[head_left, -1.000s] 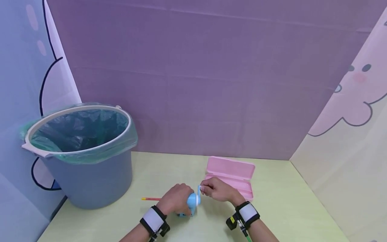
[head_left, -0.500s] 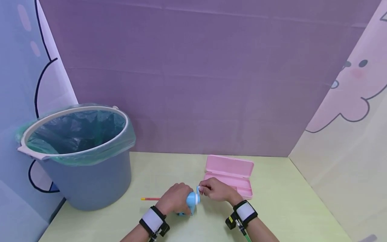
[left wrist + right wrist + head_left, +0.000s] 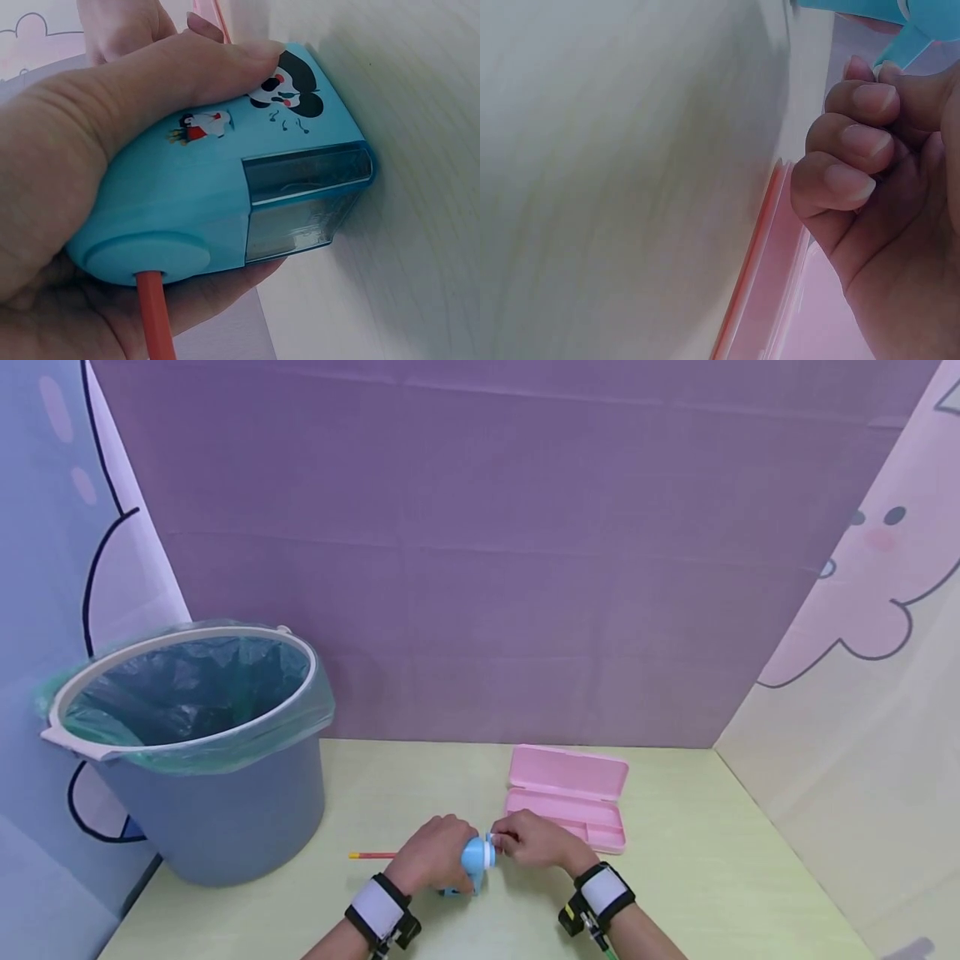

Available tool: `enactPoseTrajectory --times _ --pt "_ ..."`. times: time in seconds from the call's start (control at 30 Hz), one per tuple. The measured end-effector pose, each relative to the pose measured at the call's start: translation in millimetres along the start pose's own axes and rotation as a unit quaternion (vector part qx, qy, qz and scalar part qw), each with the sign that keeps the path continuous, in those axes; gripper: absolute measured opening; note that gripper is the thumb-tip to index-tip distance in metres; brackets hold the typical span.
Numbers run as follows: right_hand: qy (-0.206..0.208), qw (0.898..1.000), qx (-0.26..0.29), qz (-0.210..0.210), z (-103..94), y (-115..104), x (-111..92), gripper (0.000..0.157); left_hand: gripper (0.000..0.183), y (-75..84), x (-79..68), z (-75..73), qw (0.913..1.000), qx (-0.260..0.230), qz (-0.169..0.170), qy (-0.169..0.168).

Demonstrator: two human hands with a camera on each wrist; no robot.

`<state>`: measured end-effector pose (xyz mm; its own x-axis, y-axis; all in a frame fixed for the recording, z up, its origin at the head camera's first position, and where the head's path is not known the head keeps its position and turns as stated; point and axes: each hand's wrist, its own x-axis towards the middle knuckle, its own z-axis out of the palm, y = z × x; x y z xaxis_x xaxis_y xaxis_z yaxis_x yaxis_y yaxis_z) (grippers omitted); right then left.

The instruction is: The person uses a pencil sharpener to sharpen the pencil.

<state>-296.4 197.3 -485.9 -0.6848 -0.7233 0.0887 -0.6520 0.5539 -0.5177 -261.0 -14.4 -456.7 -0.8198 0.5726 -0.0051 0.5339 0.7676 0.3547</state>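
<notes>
A light-blue crank pencil sharpener [image 3: 180, 180] with cartoon prints and a clear shavings drawer stands on the table. My left hand [image 3: 437, 853] grips its body, thumb across the printed side. A red pencil [image 3: 154, 315] sticks into the sharpener's hole; its yellow end points left in the head view. With thumb and forefinger my right hand [image 3: 540, 840] pinches the end of the crank handle [image 3: 904, 48], its other fingers curled in. The pencil's tip is hidden inside the sharpener.
An open pink pencil case [image 3: 568, 773] lies just behind the right hand. On the left stands a large grey-blue bin [image 3: 240, 818] lined with a green bag. A purple sheet [image 3: 480, 560] rises at the table's back edge.
My right hand and the crank handle have dipped slightly toward the sharpener. The left hand keeps its grip on the sharpener, and the view has shifted a little.
</notes>
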Motion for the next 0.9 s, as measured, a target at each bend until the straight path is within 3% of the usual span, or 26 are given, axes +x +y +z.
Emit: enactPoseTrajectory --times 0.37,0.67,0.9 --pt "-0.008 0.999 -0.013 -0.029 11.5 3.6 -3.2 0.023 0.040 2.1 -0.4 0.3 0.9994 -0.008 -0.032 -0.013" --pt "-0.017 1.000 -0.002 -0.008 15.2 -1.8 -7.3 0.025 0.037 -0.5 -1.2 1.6 1.0000 -0.002 0.004 0.002" --pt "-0.033 0.999 -0.025 -0.012 16.5 -9.1 -11.4 0.023 0.038 0.4 -0.2 1.2 0.9999 -0.006 -0.012 -0.003"
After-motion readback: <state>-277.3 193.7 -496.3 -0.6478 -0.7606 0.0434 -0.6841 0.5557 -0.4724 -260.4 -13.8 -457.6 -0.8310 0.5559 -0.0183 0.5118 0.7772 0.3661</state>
